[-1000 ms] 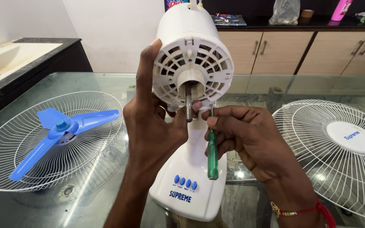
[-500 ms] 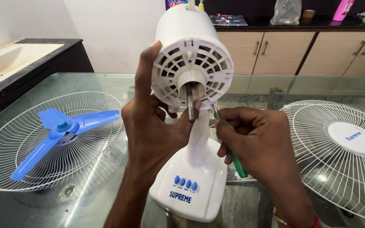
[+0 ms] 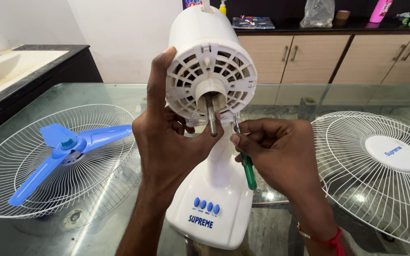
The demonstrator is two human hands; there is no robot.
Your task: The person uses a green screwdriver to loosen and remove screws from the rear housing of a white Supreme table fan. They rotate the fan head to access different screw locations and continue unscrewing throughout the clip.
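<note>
Fan body (image 3: 212,189) stands at centre on the table (image 3: 119,95), motor housing (image 3: 209,66) on top. Left hand (image 3: 167,142) at 9 o'clock of the housing, right hand (image 3: 276,147) at 4 o'clock with a screwdriver (image 3: 247,168). Rear grille (image 3: 24,189) at 9 o'clock, blade (image 3: 62,147) in it. Front grille (image 3: 380,166) at 3 o'clock. Cabinets (image 3: 333,57) behind at 12; sink (image 3: 5,66) at 10.

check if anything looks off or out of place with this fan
The fan is in pieces: its bare shaft sticks out with no blade on it. The blue blade lies in a wire guard on the left; another guard lies right.
</note>
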